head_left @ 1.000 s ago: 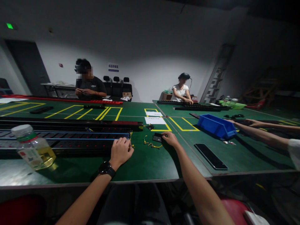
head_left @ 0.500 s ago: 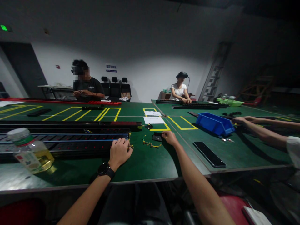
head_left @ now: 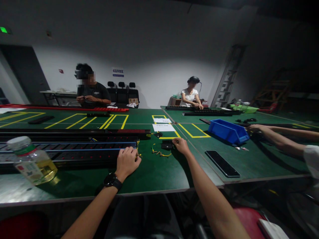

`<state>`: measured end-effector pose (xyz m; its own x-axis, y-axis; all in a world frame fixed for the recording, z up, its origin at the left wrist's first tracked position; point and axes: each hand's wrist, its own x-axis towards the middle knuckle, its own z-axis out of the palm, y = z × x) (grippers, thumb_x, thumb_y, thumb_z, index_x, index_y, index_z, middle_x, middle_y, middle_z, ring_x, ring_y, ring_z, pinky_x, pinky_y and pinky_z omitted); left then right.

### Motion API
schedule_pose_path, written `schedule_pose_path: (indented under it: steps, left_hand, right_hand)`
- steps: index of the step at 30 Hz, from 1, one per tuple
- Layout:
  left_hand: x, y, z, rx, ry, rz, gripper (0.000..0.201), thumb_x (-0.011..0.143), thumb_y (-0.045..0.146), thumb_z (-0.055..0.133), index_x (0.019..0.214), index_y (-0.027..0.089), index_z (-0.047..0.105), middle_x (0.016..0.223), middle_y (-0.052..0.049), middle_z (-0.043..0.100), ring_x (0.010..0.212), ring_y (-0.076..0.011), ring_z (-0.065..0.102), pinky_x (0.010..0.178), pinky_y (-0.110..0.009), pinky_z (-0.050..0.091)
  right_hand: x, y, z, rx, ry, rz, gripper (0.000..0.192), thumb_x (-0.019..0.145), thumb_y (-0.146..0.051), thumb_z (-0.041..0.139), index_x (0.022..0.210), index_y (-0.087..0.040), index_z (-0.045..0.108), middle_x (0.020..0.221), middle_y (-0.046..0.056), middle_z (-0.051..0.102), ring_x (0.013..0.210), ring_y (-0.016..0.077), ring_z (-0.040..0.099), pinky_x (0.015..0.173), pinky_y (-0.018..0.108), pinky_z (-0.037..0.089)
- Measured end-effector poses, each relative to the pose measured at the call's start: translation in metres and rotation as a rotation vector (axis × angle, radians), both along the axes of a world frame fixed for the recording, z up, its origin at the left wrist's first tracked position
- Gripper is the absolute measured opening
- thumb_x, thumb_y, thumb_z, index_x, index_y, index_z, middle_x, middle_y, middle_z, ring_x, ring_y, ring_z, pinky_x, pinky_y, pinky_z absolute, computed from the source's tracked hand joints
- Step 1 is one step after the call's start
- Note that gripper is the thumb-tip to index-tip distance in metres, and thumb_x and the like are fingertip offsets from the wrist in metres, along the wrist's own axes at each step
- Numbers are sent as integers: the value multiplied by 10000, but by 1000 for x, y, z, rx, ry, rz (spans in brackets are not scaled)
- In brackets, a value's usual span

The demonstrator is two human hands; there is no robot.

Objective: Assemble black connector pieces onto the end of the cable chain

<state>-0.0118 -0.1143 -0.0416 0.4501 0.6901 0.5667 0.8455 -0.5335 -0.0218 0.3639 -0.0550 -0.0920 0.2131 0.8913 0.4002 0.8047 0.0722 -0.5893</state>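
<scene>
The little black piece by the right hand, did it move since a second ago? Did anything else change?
Only a little. The right hand now has its fingertips on the small black part, which has turned slightly flatter on the green table. The co-worker's arm on the right drew back from the blue bin. The left hand stayed closed at the end of the long black strip; the bottle did not move.

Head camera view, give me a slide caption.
Left hand rests on a long black rail; right hand touches a small black part.

We are resting our left hand [head_left: 127,161] on the long black strip [head_left: 74,151] while our right hand [head_left: 181,146] is touching a small black part [head_left: 166,145].
</scene>
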Motion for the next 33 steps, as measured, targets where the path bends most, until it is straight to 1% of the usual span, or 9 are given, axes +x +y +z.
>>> schedule_pose_path:
  steps: [3, 8, 12, 16, 21, 26, 30, 33]
  left_hand:
    - [0, 0, 1, -4, -6, -1, 115, 887, 268, 558, 842, 206, 644, 915, -86, 676, 895, -265, 597, 809, -434, 397]
    - [1, -2, 3, -12, 1, 9, 125, 894, 272, 553, 854, 206, 650, 922, -87, 676, 912, -267, 605, 818, -435, 403]
    - [1, -1, 3, -14, 2, 12, 109, 884, 264, 561, 858, 211, 652, 921, -85, 678, 918, -272, 606, 826, -437, 400]
    - [1, -1, 2, -8, 1, 11, 102, 886, 263, 563, 854, 213, 645, 921, -86, 679, 915, -268, 605, 829, -431, 394]
    - [0, -1, 1, 0, 5, 9, 110, 892, 269, 557, 853, 212, 643, 918, -84, 675, 907, -267, 599, 822, -434, 392]
    - [0, -2, 1, -5, -3, 2, 110, 893, 269, 557, 849, 211, 639, 917, -81, 673, 909, -263, 597, 822, -435, 393]
    - [0, -2, 2, -12, -5, 3, 100, 891, 264, 565, 846, 214, 639, 921, -84, 679, 908, -260, 598, 823, -429, 393]
    - [0, -2, 2, -12, -7, 1, 97, 890, 259, 565, 847, 214, 640, 917, -83, 677, 904, -259, 601, 825, -428, 396]
  right_hand:
    - [1, 0, 1, -4, -4, -17, 252, 916, -275, 584, 993, -163, 796, 1033, 135, 792, 963, 274, 706, 864, 334, 506]
    - [1, -1, 1, -12, -14, -25, 255, 920, -301, 577, 1008, -201, 794, 1045, 104, 796, 971, 246, 712, 871, 314, 518]
    - [0, 0, 0, -11, -8, -18, 253, 925, -290, 579, 1020, -187, 791, 1046, 104, 797, 959, 236, 718, 856, 304, 513]
    - [1, 1, 0, -8, -11, -2, 254, 923, -279, 581, 1018, -174, 792, 1038, 116, 797, 953, 247, 719, 843, 314, 511]
    - [-1, 1, 0, -3, -16, -5, 244, 914, -274, 582, 985, -186, 798, 1009, 114, 797, 942, 262, 717, 830, 330, 506]
    - [-3, 0, -1, -33, -38, 9, 228, 891, -255, 585, 919, -200, 804, 948, 98, 789, 904, 263, 704, 808, 332, 498]
    - [-5, -1, 0, -53, -53, 19, 217, 871, -237, 584, 870, -180, 793, 892, 98, 775, 846, 249, 685, 767, 323, 475]
    - [-6, -2, 1, -49, -50, 27, 225, 876, -255, 581, 870, -155, 782, 866, 106, 763, 817, 240, 670, 744, 318, 457]
